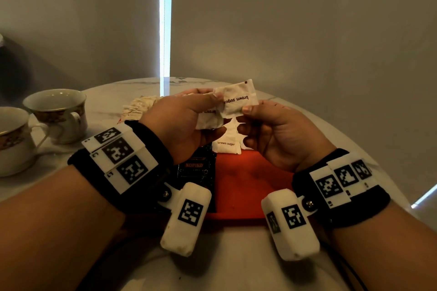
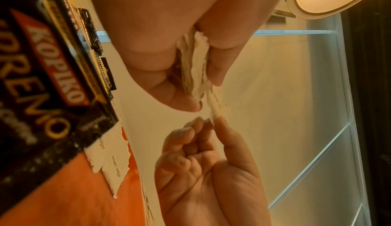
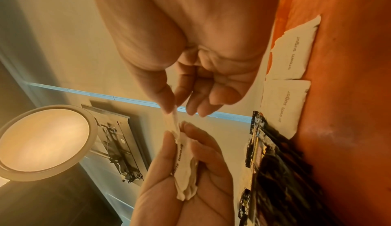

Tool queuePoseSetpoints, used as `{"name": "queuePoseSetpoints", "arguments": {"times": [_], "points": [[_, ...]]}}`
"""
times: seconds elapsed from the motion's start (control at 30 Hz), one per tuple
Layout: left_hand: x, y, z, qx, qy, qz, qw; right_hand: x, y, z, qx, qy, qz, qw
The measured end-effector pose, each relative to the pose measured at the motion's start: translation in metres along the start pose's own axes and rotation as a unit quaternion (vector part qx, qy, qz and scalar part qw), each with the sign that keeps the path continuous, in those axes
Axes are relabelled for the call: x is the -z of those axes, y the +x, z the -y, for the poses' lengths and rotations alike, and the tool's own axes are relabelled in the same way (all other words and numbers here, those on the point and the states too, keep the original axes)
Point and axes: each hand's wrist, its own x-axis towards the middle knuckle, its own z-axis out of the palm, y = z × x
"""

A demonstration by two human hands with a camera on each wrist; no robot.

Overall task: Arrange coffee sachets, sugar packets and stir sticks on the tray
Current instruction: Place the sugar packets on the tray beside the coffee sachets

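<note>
Sugar packets (image 1: 238,101) were white, lettered "brown sugar" in brown. The tray (image 1: 250,184) was orange-red; coffee sachets (image 1: 196,172) black with a red-and-gold label. Teacups (image 1: 59,113) showed gold floral bands.

Coffee sachets (image 1: 197,170) mostly hidden behind left wrist; count unclear. Tray (image 1: 250,186) near edge covered by wrist cameras.

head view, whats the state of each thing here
left hand: holds a bunch of sugar packets
right hand: pinches the top packet
tray: holds two brown sugar packets and black coffee sachets
teacups: upright, off the tray
</note>
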Motion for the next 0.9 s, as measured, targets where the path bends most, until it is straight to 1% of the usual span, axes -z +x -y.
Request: {"name": "queuePoseSetpoints", "arguments": {"times": [0.1,0.27,0.4,0.53,0.63,0.8,0.83,0.9], "points": [[0.001,0.002,0.0,0.008,0.0,-0.021,1.0,0.001,0.0,0.002,0.005,0.018,-0.008,1.0],[0.002,0.003,-0.003,0.009,-0.004,-0.035,0.999,0.001,0.0,0.003,0.011,0.047,-0.021,0.999],[0.001,0.001,-0.004,0.019,-0.003,-0.025,1.0,-0.001,-0.002,0.004,0.021,0.071,-0.03,0.997],[0.001,0.0,-0.001,0.01,0.026,-0.022,0.999,-0.004,-0.002,0.002,0.031,0.083,-0.046,0.995],[0.001,0.0,0.0,0.009,0.04,-0.005,0.999,-0.006,-0.002,0.001,0.035,0.062,-0.058,0.996],[0.005,-0.001,0.0,0.02,0.08,0.061,0.995,-0.01,-0.005,0.0,0.047,0.036,-0.041,0.997],[0.004,-0.002,0.0,0.019,0.085,0.068,0.994,-0.011,-0.006,0.0,0.046,0.034,-0.036,0.998],[0.003,-0.004,-0.001,0.015,0.09,0.058,0.994,-0.012,-0.006,0.0,0.041,0.037,-0.031,0.998]]}}
